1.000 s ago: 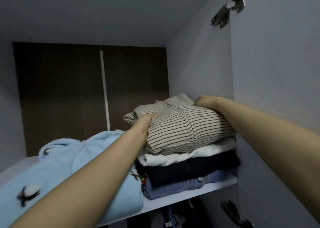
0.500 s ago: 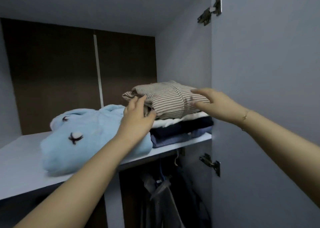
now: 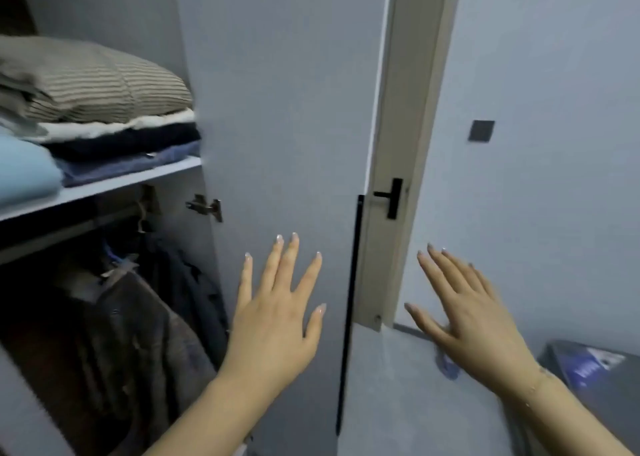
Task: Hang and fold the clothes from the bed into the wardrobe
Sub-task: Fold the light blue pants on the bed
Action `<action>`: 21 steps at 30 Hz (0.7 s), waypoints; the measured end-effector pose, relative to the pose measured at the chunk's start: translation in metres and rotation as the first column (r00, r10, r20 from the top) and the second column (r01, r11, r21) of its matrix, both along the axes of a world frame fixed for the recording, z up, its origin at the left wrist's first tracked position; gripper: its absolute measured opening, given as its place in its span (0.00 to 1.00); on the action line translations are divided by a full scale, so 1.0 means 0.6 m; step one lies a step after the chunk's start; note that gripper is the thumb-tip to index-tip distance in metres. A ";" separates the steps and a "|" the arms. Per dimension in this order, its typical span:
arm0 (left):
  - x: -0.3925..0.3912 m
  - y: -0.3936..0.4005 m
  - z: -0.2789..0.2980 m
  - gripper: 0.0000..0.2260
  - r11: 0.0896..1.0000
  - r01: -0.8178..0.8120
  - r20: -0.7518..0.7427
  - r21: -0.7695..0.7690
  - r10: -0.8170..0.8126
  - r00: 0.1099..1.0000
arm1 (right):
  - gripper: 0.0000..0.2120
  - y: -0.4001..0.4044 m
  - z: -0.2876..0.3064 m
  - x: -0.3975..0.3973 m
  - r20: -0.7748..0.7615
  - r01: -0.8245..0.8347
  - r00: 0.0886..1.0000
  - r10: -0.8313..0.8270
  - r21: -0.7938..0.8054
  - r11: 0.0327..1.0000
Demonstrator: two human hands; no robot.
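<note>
A folded striped top (image 3: 100,81) lies on a stack of white, dark navy and blue clothes (image 3: 128,144) on the wardrobe shelf (image 3: 104,187) at the upper left. A light blue fleece garment (image 3: 24,168) sits beside the stack. Dark clothes (image 3: 131,324) hang under the shelf. My left hand (image 3: 277,313) is spread flat in front of the open grey wardrobe door (image 3: 287,109), holding nothing. My right hand (image 3: 464,310) is also spread with straight fingers, empty, to the right of the door's edge.
The wardrobe door has a long black handle strip (image 3: 348,310) and a hinge (image 3: 206,207). Behind it stands a room door frame with a black lever handle (image 3: 393,197). A dark wall switch (image 3: 481,130) is on the right wall. A dark box (image 3: 588,369) sits lower right.
Both hands have left the striped top and dropped down and right, away from the shelf. The view has swung right toward the wardrobe door and the room door.
</note>
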State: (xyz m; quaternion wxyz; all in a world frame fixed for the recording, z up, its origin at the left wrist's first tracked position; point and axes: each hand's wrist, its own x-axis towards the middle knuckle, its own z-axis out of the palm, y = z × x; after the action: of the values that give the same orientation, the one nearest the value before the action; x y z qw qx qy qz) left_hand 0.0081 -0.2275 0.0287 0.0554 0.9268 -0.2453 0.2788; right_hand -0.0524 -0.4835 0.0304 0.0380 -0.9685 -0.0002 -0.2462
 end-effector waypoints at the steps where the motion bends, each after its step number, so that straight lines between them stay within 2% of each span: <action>1: -0.013 -0.046 -0.016 0.28 0.998 0.065 -0.033 0.021 -0.064 0.997 | 0.36 -0.028 -0.013 -0.032 -0.034 0.055 0.998 -0.056 -0.027 0.998; 5: -0.072 -0.224 -0.059 0.29 0.951 0.303 -0.117 0.055 -0.296 0.948 | 0.35 -0.144 -0.066 -0.166 -0.126 0.266 0.955 -0.269 -0.036 0.963; 10: -0.169 -0.457 -0.120 0.29 0.833 0.547 -0.216 0.082 -0.521 0.826 | 0.33 -0.313 -0.150 -0.355 -0.237 0.505 0.836 -0.494 -0.018 0.863; 13: -0.252 -0.624 -0.165 0.29 0.721 0.686 -0.259 0.096 -0.647 0.717 | 0.32 -0.414 -0.209 -0.487 -0.306 0.629 0.742 -0.596 0.008 0.778; 16: -0.356 -0.799 -0.212 0.29 0.586 0.806 -0.309 0.084 -0.754 0.580 | 0.32 -0.516 -0.261 -0.615 -0.345 0.759 0.620 -0.704 0.036 0.650; 21: -0.525 -1.041 -0.314 0.30 0.383 0.916 -0.463 0.123 -0.794 0.394 | 0.31 -0.664 -0.352 -0.803 -0.468 0.882 0.440 -0.766 0.064 0.467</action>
State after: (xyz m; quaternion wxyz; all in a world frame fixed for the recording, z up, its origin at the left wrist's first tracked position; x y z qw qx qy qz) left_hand -0.3066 -0.8518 -0.1596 0.0628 0.6829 -0.7278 -0.0008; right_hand -0.5341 -0.8821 -0.1807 0.0566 -0.8501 0.5221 -0.0393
